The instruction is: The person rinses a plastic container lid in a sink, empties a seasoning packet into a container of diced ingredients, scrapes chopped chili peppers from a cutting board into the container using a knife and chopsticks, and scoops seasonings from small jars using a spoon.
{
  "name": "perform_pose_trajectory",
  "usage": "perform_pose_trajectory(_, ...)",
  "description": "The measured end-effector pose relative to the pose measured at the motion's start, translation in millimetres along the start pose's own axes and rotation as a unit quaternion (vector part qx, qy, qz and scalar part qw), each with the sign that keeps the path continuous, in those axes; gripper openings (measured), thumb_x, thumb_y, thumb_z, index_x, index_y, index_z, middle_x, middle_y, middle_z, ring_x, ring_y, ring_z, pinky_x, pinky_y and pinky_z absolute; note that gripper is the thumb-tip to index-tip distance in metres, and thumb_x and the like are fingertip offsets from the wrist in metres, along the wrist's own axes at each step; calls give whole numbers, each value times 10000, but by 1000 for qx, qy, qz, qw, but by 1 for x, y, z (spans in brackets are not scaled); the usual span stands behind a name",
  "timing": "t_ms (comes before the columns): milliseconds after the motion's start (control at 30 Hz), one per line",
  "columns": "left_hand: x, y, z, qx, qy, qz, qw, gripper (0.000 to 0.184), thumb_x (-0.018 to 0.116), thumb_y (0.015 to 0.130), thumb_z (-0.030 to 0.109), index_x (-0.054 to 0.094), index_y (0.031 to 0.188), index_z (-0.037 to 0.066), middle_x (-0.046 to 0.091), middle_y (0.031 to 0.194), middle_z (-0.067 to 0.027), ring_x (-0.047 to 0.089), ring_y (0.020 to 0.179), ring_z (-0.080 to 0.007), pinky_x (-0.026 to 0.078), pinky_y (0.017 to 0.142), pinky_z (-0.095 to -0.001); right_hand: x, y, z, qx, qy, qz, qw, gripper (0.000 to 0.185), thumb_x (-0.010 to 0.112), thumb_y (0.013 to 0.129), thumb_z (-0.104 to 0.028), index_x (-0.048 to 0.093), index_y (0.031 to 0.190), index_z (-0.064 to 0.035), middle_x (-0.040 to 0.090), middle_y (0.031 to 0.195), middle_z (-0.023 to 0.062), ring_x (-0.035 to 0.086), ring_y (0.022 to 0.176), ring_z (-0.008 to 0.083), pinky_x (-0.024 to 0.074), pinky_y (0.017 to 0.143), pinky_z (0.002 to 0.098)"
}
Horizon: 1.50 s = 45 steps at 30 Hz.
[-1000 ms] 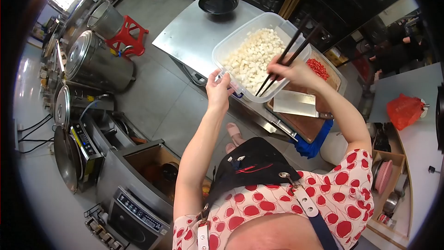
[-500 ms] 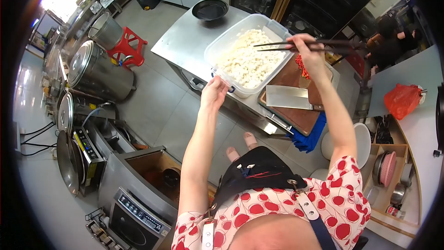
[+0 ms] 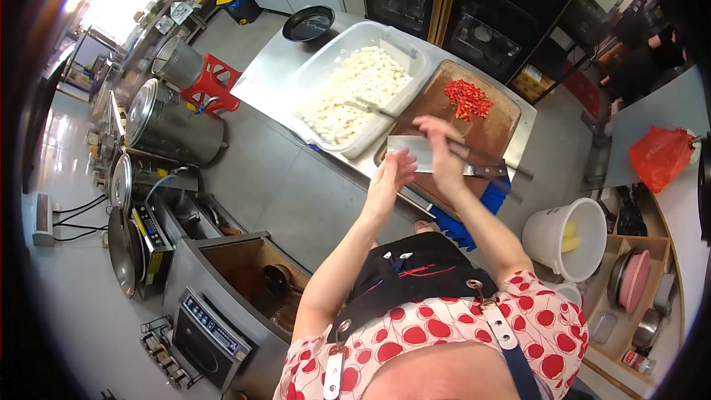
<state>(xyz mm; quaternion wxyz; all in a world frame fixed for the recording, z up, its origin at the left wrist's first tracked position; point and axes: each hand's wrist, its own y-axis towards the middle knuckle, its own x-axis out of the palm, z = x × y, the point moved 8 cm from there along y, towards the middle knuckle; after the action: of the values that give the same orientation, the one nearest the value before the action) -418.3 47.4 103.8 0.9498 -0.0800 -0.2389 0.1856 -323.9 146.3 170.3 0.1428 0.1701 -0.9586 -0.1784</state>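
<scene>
White cubes of food [image 3: 355,85] are lying in the large plastic box [image 3: 406,53], which stands on the steel tabletop [image 3: 261,80], just beside the left edge of the brown cutting board [image 3: 498,127]. Your right hand [image 3: 440,145] is above the board, and its fingers are pinching a pair of chopsticks [image 3: 472,151]; these are blurred, so I cannot tell exactly how the fingers are placed on them. The far ends of the chopsticks reach to the left over the box, above the cubes. Your left hand [image 3: 392,176] is raised near the right one, with the fingers loosely spread and the palm partly turned toward it. Beneath both of your hands you have the cleaver [image 3: 424,160], lying flat on the board, its dark handle pointing to the right. Farther from you on the same board is a small heap of chopped red pieces [image 3: 468,98]. Behind the box, near the far edge of the tabletop, stands a black bowl [image 3: 309,24]. Blue cloth [image 3: 495,196] hangs at the near edge of the board.
</scene>
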Motion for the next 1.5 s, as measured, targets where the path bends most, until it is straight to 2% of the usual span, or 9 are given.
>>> perform_pose_trajectory(100,51,10,-4,-10,-160,26,987,506,296,990,426,494,1113,-24,578,1114,-189,565,1029,-280,435,928,-392,-10,-43,-11,-9,-8,-113,994,81,594,847,-28,613,917,7,613,1048,123,570,988,205,440,878,307)
perform_pose_trajectory(200,69,16,-14,-31,-158,84,983,328,322,975,240,517,900,-13,621,1006,-214,571,1035,-330,447,919,-424,-34,-53,-38,-110,-167,-190,961,422,696,696,-26,576,1100,-6,541,1169,156,509,1106,313,422,933,371)
perform_pose_trajectory(333,47,22,1,48,-119,193,973,275,379,960,220,498,807,25,603,774,-120,604,667,-235,519,640,-366,-119,-38,-5,-154,-438,-257,847,564,723,674,-114,511,1188,-18,535,1121,138,494,1079,303,402,929,405)
perform_pose_trajectory(400,44,20,19,83,-104,188,973,266,435,965,256,494,828,36,466,608,-36,378,424,-114,304,392,-256,-157,-36,29,-114,-491,-286,815,517,732,661,-127,537,1128,-20,540,1040,117,501,1013,285,420,862,408)
perform_pose_trajectory(600,56,-4,35,63,152,177,970,269,414,990,277,483,1015,19,453,651,-6,285,413,-47,212,373,-200,-174,-44,81,-122,-482,-404,768,330,702,696,-131,549,970,-29,515,918,101,502,923,273,427,790,403)
perform_pose_trajectory(900,17,-48,2,58,308,205,927,384,401,995,290,507,1263,36,454,737,36,401,555,-19,304,456,-171,-259,-47,0,-71,-434,-280,853,246,611,827,-124,531,1033,-18,554,862,119,563,748,264,475,592,333)
perform_pose_trajectory(967,8,-37,-26,59,394,170,901,394,411,978,185,440,1334,19,557,873,-58,519,743,-126,428,671,-246,-291,-43,0,-42,-398,-217,890,231,584,868,-130,524,1060,-18,567,811,102,573,653,232,473,542,310)
perform_pose_trajectory(1033,28,-17,-44,50,422,138,894,428,409,940,87,393,1361,8,578,1017,-161,523,958,-206,400,875,-295,-341,-49,44,281,-174,-60,942,205,509,936,-179,516,1078,-33,547,709,44,506,501,131,445,467,247)
perform_pose_trajectory(1500,64,169,-106,49,551,201,809,467,479,888,100,402,1338,2,550,920,-339,573,858,-455,464,776,-462,-386,22,156,407,-3,29,913,211,485,955,-256,510,1030,-60,539,681,30,500,515,96,421,389,241)
